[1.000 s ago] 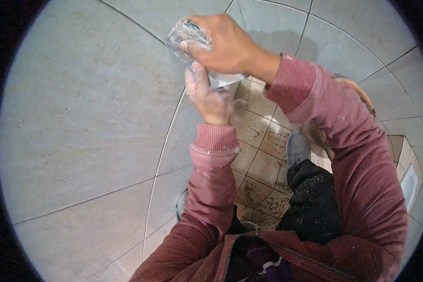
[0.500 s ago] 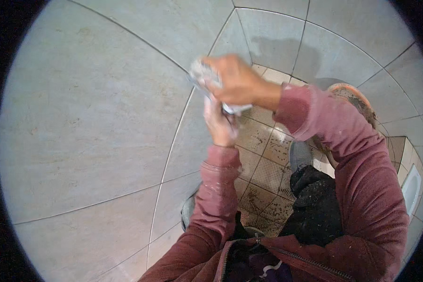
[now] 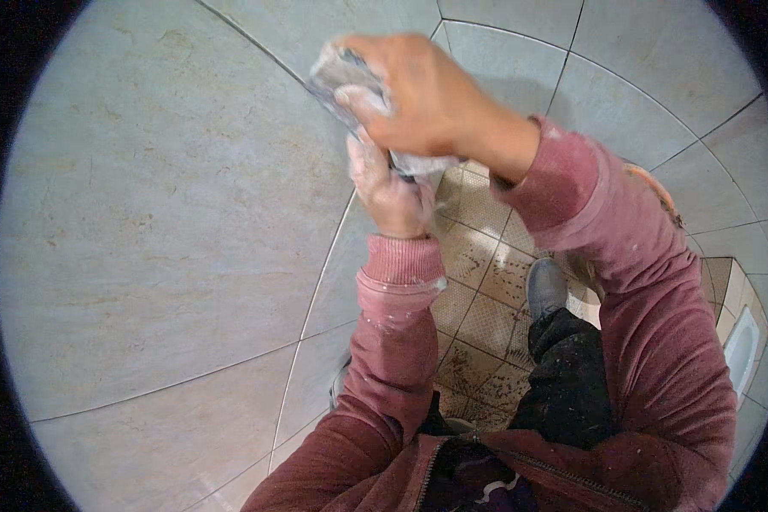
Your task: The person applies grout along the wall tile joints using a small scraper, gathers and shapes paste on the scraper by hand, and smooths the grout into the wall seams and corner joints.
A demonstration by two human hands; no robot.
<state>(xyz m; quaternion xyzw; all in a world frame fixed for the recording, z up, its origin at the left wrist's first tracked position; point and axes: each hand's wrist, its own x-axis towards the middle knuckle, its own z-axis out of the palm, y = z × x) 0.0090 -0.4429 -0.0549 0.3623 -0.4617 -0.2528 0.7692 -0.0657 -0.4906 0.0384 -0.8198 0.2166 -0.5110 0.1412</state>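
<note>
My right hand (image 3: pixel 427 98) is closed on a grey-white, paste-smeared flat piece (image 3: pixel 350 75), its kind unclear, whose edge lies at the dark joint of the grey wall tiles (image 3: pixel 188 196). Just below it, my left hand (image 3: pixel 390 192), coated in whitish paste, has its fingers curled. A white, flat-edged thing with a dark part (image 3: pixel 422 165) sticks out between the two hands, seemingly in the left one; the fingers hide most of it. Both hands are close together, by the wall joint. Whitish smears mark both sleeve cuffs.
Beige floor tiles (image 3: pixel 474 294) below carry scattered dark crumbs. My grey shoe (image 3: pixel 546 286) stands on them. An orange-rimmed round container (image 3: pixel 654 189) is partly hidden behind my right sleeve. A white fixture (image 3: pixel 742 346) sits in a tiled ledge at the right. Walls meet in the far corner.
Both hands have moved up and slightly left along the wall joint, the right one with the grey-white piece. My right forearm now covers more of the orange-rimmed container.
</note>
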